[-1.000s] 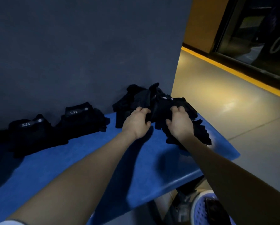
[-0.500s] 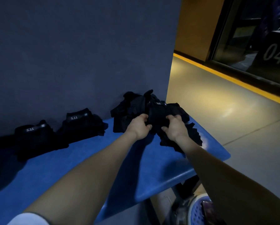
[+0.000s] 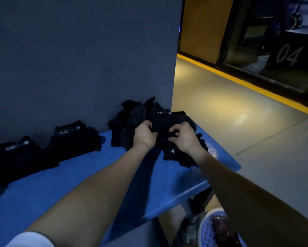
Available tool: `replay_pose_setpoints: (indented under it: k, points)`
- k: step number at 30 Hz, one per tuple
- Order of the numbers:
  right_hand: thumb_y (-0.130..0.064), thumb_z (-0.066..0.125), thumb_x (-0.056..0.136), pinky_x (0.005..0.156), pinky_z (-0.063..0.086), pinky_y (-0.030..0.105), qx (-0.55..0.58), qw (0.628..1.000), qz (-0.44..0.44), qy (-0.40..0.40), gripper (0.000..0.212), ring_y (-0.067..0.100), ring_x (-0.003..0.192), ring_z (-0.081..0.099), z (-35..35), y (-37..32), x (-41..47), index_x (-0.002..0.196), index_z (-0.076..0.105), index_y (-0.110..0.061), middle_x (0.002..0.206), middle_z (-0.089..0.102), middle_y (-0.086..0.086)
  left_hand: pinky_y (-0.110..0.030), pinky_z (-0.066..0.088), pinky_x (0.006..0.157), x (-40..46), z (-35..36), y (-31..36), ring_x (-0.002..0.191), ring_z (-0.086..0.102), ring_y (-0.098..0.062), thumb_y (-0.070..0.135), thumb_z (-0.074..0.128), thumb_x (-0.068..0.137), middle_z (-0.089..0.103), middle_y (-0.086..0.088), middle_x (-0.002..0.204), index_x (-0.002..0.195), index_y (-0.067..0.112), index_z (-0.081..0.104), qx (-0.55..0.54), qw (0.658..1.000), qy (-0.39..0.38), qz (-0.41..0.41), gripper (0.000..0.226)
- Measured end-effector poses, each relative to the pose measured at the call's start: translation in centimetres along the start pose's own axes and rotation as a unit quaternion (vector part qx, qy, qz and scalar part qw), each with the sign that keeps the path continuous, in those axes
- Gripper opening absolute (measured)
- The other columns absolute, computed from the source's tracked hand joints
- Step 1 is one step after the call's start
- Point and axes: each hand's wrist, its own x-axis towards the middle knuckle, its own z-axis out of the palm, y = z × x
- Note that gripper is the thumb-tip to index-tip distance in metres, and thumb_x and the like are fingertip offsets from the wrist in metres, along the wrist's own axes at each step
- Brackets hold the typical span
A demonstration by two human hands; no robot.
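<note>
A loose heap of black garments (image 3: 131, 118) lies at the far right end of a blue table (image 3: 78, 175), against a dark wall. On top is a black garment with a "5.11" waistband label (image 3: 161, 122). My left hand (image 3: 143, 137) grips its left edge with curled fingers. My right hand (image 3: 183, 138) pinches its right side, thumb and fingers bent into the cloth. The two hands sit close together, a palm's width apart. Further black cloth (image 3: 174, 154) spreads under my right wrist.
Two folded black garments with "5.11" labels lie further left, one (image 3: 73, 139) near the middle and one (image 3: 16, 157) at the far left. A dark wall (image 3: 78, 59) backs the table. Right of it is bare floor (image 3: 238, 122) with a yellow stripe. A perforated basket (image 3: 213, 229) sits below the table's corner.
My hands have drawn closer together on the top garment and bunched it. The view has shifted slightly; the folded garments have stayed in place.
</note>
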Motion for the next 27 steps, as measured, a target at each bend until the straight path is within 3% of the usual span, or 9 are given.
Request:
replay_pose_setpoints:
  k: [6, 10, 12, 13, 15, 17, 20, 24, 27]
  points:
    - [-0.023, 0.06, 0.091, 0.074, 0.045, 0.026, 0.065, 0.995, -0.001, 0.078, 0.016, 0.018, 0.08, 0.054, -2.1, -2.5, -1.0, 0.1, 0.06, -0.009, 0.092, 0.057, 0.007, -0.032, 0.053, 0.085, -1.0, -3.7, 2.5, 0.094, 0.063, -0.022, 0.001, 0.053, 0.091, 0.065, -0.005, 0.096, 0.101, 0.019, 0.061, -0.162, 0.986, -0.02, 0.024, 0.023]
    - [-0.036, 0.048, 0.097, 0.059, 0.034, 0.03, 0.169, 0.984, 0.044, 0.021, 0.04, 0.017, 0.051, 0.037, -2.8, -5.5, -3.1, 0.064, 0.038, -0.015, 0.057, 0.038, 0.0, -0.02, 0.051, 0.064, -4.2, -8.3, 3.1, 0.083, 0.064, -0.014, -0.005, 0.041, 0.095, 0.066, 0.002, 0.09, 0.097, 0.02, 0.065, -0.27, 0.959, -0.082, 0.013, 0.035]
    - [-0.036, 0.049, 0.096, 0.076, 0.042, 0.034, 0.177, 0.983, 0.043, -0.027, 0.026, 0.022, 0.068, 0.054, -2.5, -7.3, -4.4, 0.081, 0.055, -0.015, 0.076, 0.055, 0.007, -0.017, 0.05, 0.052, -6.1, -10.7, 2.5, 0.068, 0.064, -0.01, -0.008, 0.036, 0.094, 0.067, 0.001, 0.08, 0.094, 0.017, 0.065, -0.292, 0.951, -0.104, -0.011, 0.038]
    - [-0.031, 0.053, 0.095, 0.089, 0.043, 0.036, 0.158, 0.986, 0.035, -0.048, 0.023, 0.024, 0.095, 0.059, -2.4, -8.2, -5.2, 0.11, 0.058, -0.014, 0.104, 0.06, 0.009, -0.017, 0.047, 0.047, -7.0, -11.8, 2.1, 0.058, 0.062, -0.008, -0.01, 0.034, 0.092, 0.067, 0.0, 0.072, 0.094, 0.014, 0.064, -0.287, 0.951, -0.112, -0.021, 0.038]
    - [-0.014, 0.06, 0.091, 0.107, 0.035, 0.031, 0.123, 0.99, -0.012, -0.074, 0.06, 0.024, 0.133, 0.039, -1.7, -9.9, -6.5, 0.145, 0.032, -0.015, 0.146, 0.036, 0.006, -0.013, 0.039, 0.04, -8.7, -13.8, 1.0, 0.042, 0.055, -0.007, -0.011, 0.033, 0.086, 0.064, 0.0, 0.056, 0.092, 0.008, 0.063, -0.258, 0.958, -0.125, -0.032, 0.036]
    - [-0.002, 0.063, 0.084, 0.114, 0.029, 0.031, 0.061, 0.989, -0.093, -0.094, 0.075, 0.024, 0.139, 0.027, -0.6, -11.6, -8.0, 0.147, 0.028, -0.023, 0.152, 0.024, 0.001, -0.012, 0.036, 0.039, -10.3, -15.7, -0.2, 0.04, 0.054, -0.008, -0.011, 0.033, 0.082, 0.063, -0.003, 0.057, 0.086, 0.006, 0.064, -0.206, 0.969, -0.131, -0.036, 0.036]
    - [-0.002, 0.067, 0.079, 0.11, 0.025, 0.026, -0.044, 0.975, -0.171, -0.136, 0.062, 0.023, 0.133, 0.028, 1.8, -13.6, -10.1, 0.135, 0.048, -0.024, 0.143, 0.031, 0.003, -0.014, 0.041, 0.044, -12.4, -17.8, -2.2, 0.05, 0.057, -0.012, -0.01, 0.035, 0.082, 0.063, -0.004, 0.062, 0.078, 0.008, 0.065, -0.135, 0.98, -0.143, -0.042, 0.035]
    - [-0.02, 0.069, 0.084, 0.089, 0.041, 0.032, -0.075, 0.965, -0.181, -0.177, 0.011, 0.024, 0.108, 0.051, 3.7, -15.6, -12.8, 0.09, 0.061, -0.015, 0.109, 0.05, 0.002, -0.019, 0.049, 0.053, -14.7, -20.1, -5.1, 0.061, 0.06, -0.014, -0.01, 0.045, 0.083, 0.067, -0.003, 0.072, 0.08, 0.014, 0.068, -0.093, 0.987, -0.12, -0.045, 0.033]
    - [-0.022, 0.065, 0.088, 0.07, 0.047, 0.032, -0.016, 0.968, -0.164, -0.19, 0.024, 0.025, 0.082, 0.062, 4.5, -16.5, -14.6, 0.069, 0.051, -0.02, 0.084, 0.059, 0.003, -0.018, 0.047, 0.055, -16.2, -21.5, -7.5, 0.065, 0.058, -0.012, -0.01, 0.054, 0.084, 0.064, -0.002, 0.081, 0.086, 0.015, 0.064, -0.101, 0.993, -0.049, -0.043, 0.028]
